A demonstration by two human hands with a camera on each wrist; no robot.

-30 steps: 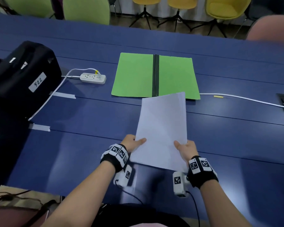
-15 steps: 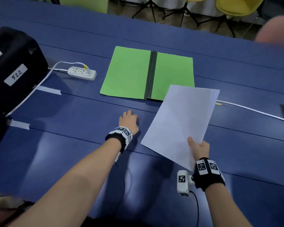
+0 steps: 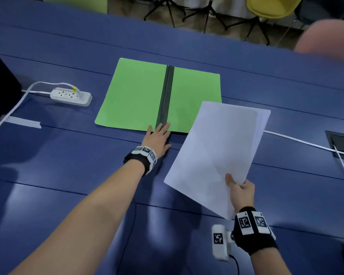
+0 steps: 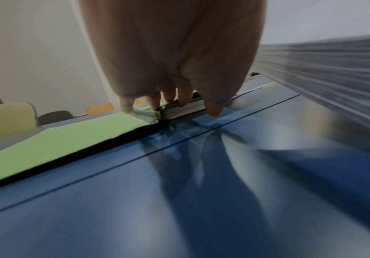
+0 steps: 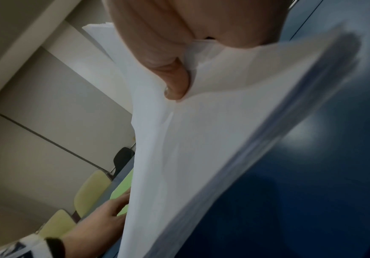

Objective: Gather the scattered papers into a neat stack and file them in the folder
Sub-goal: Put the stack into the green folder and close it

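A green folder point(image 3: 135, 96) lies open and flat on the blue table point(image 3: 68, 165), a dark spine down its middle. My left hand point(image 3: 159, 135) reaches to the folder's near edge, its straight fingers touching the foot of the spine point(image 4: 164, 113). My right hand point(image 3: 239, 187) pinches the near corner of a stack of white papers point(image 3: 216, 151) and holds it tilted above the table, right of the folder and over its near right corner. In the right wrist view the thumb point(image 5: 175, 83) presses on top of the papers point(image 5: 201, 139).
A white power strip point(image 3: 71, 96) with its cable lies left of the folder, and a black bag point(image 3: 0, 90) stands at the left edge. A white cable point(image 3: 298, 140) runs right to a cable port point(image 3: 342, 144). Chairs stand beyond the far edge.
My left hand let go of the papers and moved forward to the folder's near edge. My right hand swung the stack to the right, holding it alone.
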